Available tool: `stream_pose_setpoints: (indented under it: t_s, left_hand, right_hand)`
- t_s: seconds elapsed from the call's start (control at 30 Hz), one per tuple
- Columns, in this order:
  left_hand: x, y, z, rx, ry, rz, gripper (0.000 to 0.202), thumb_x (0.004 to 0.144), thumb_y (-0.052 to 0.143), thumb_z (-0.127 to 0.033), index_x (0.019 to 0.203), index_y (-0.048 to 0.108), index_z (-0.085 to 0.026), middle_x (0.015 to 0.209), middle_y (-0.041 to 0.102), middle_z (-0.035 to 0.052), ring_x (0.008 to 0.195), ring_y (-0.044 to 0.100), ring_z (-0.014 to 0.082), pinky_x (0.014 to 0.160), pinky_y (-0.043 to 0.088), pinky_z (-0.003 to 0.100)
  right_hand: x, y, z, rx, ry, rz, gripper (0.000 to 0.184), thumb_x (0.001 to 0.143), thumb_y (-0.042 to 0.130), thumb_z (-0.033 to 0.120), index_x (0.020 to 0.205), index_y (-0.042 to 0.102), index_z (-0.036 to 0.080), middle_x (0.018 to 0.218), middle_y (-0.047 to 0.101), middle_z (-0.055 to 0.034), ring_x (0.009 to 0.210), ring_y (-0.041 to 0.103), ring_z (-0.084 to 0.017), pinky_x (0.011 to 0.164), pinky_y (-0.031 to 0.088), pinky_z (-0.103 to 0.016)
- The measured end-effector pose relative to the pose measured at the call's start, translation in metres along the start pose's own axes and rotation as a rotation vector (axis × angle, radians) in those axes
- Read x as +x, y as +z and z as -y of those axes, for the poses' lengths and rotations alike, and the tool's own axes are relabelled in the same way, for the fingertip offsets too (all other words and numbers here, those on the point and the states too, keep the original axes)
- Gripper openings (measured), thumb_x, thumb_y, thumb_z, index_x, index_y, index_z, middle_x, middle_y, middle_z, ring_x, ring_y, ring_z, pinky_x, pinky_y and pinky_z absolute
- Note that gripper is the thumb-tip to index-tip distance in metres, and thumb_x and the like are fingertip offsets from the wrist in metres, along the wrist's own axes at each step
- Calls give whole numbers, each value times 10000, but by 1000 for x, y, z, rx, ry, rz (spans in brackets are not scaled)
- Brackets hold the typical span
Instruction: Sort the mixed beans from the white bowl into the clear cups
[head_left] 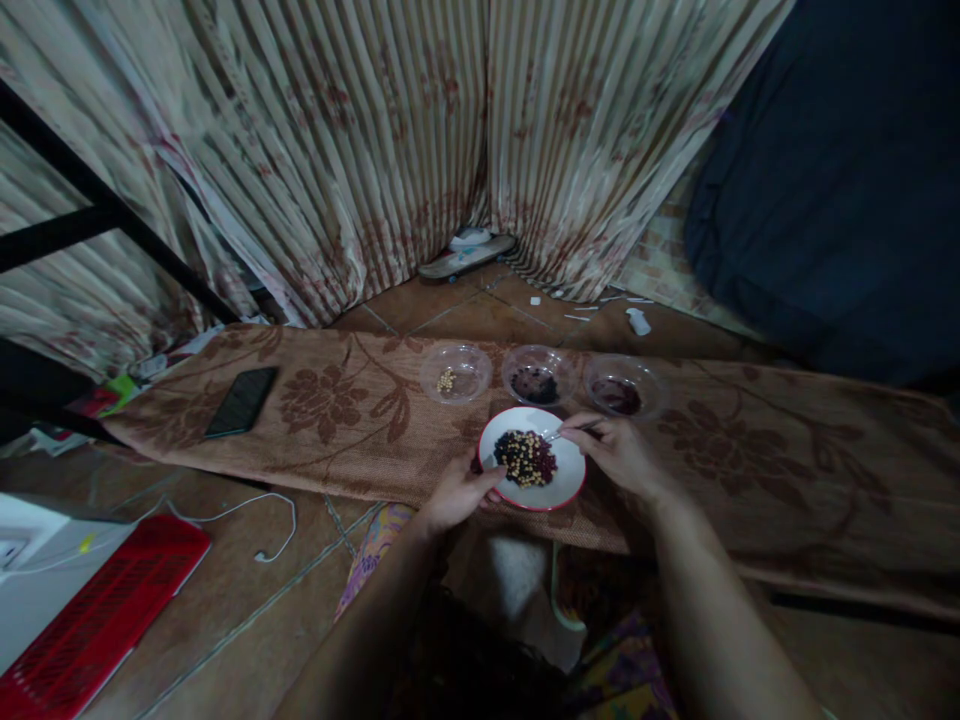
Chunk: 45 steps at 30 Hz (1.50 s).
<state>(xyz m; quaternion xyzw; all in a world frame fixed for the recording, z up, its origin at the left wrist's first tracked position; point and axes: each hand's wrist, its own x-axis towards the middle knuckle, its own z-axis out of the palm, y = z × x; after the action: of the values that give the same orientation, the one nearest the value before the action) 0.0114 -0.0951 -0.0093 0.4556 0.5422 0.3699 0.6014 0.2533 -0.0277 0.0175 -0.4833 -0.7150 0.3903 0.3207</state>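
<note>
A white bowl with a red rim holds a mix of black, yellow and dark red beans. My left hand grips its left edge, the thumb over the rim. In my right hand is a metal spoon, pinched by the handle, its tip inside the bowl at the right of the beans. Behind the bowl stand three clear plastic bowls in a row. The left plastic bowl has a few yellow beans, the middle plastic bowl some black ones, and the right plastic bowl some dark red ones.
A brown flowered cloth covers the long, low bench. Toward its left end lies a dark phone. On the tiled floor are a red plastic basket, a white cable and a skateboard by the curtains.
</note>
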Motion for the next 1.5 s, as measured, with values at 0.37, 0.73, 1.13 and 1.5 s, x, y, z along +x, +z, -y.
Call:
stream_pose_setpoints:
  t_s: [0.37,0.73,1.13,1.5]
  left_hand:
    - [0,0,2,-8,11,-11,388,749,688,-408,984,567,-123,597,604,-7,486,540,110,442,428,205]
    - [1,0,0,-5,-6,-1,378,751,681,-402,976,566,-121,593,613,-1,476,538,111,443,437,211]
    - [2,-1,3,27,27,3,423,763,664,-431,1020,564,-111,632,618,9,498,547,115,452,441,217]
    - [2,-3,-1,54,6,-16,462,761,659,-452,1051,562,-105,586,626,6,504,559,126,448,430,209]
  right_hand:
    - [-3,0,1,8,19,16,330,829,590,488,798,720,187,826,708,-48,688,618,-187,607,470,-282]
    - [-3,-1,-1,0,22,5,318,826,595,484,803,731,197,808,715,-38,657,618,-184,578,466,-278]
    - [-5,-18,18,131,-31,-421,223,784,666,395,755,717,180,696,669,-25,579,563,-139,527,435,-248]
    - [4,-56,-21,110,49,-1009,316,764,651,454,720,636,141,512,528,27,460,463,-120,475,364,-254]
